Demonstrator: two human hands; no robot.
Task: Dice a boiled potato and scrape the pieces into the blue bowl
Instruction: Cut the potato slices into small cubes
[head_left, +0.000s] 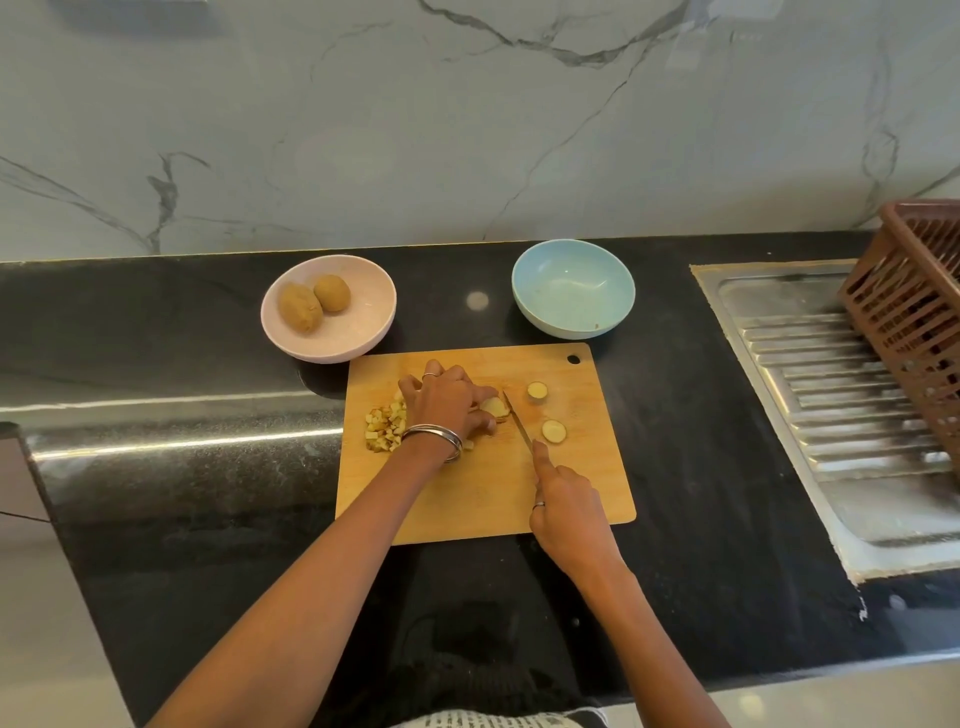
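Observation:
On the wooden cutting board (571, 483) my left hand (447, 402) holds down a piece of boiled potato (494, 407) with curled fingers. My right hand (563, 506) grips a knife (517, 422), index finger laid along the spine, and the blade rests against the potato's right side. A pile of diced potato (383, 427) lies left of my left hand. Two round slices (554, 431) sit right of the blade. The blue bowl (573, 287) stands behind the board, nearly empty.
A pink bowl (358, 332) holding two whole potatoes (311, 301) stands at the back left. A steel sink drainboard (831, 395) fills the right side, with a brown plastic basket (914, 322) over it. The black counter's front edge runs near my body.

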